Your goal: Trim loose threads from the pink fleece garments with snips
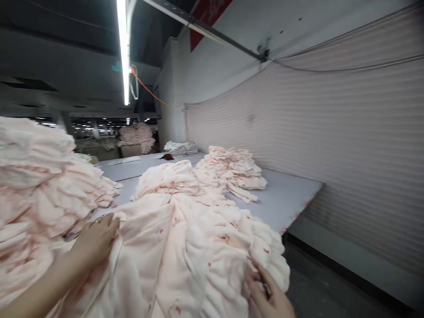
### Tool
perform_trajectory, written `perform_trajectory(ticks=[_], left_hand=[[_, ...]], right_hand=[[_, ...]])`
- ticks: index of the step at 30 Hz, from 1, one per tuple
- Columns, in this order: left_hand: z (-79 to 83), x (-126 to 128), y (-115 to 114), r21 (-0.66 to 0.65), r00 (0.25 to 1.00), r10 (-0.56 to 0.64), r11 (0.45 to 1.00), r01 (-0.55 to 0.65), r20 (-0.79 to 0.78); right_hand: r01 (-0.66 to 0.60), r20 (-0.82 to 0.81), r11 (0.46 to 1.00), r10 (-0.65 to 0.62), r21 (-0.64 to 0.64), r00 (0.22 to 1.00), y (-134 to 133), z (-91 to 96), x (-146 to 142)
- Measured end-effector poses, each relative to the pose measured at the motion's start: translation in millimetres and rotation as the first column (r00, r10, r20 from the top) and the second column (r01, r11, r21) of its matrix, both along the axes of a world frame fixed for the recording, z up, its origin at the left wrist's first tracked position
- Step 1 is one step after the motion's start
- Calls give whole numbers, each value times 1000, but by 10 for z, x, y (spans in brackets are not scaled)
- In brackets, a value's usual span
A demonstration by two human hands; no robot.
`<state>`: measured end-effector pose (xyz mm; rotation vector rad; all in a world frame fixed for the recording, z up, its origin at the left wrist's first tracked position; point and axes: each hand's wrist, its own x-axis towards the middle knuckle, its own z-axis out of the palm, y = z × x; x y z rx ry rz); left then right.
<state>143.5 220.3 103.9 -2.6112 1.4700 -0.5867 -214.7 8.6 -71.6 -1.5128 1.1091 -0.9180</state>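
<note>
A big heap of pale pink fabric pieces with small red prints (185, 247) lies in front of me on a grey table (285, 198). My left hand (96, 240) rests on the heap's left side, fingers curled into the cloth. At the lower right, my right hand (270, 296) grips the edge of the stacked pieces, with the fingers partly tucked into the layers.
A tall pile of the same pink cloth (39, 194) stands at my left. Another pink pile (232, 170) and a white folded stack (180, 148) lie farther back. A ribbed shutter wall (347, 145) runs along the right, past the table edge and dark floor.
</note>
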Motion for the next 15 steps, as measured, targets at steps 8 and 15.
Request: perform_trajectory(ticks=[8,15], left_hand=[[-829,-1788,-1156,-133,549,-452,842,522,-703],[-1088,-1900,-1566,-165,428,-335,907,388,-839]], right_hand=[[-96,456,972,-12,213,890,185,-255,406],[112,306,994,-106,-2,946,-64,-425,21]])
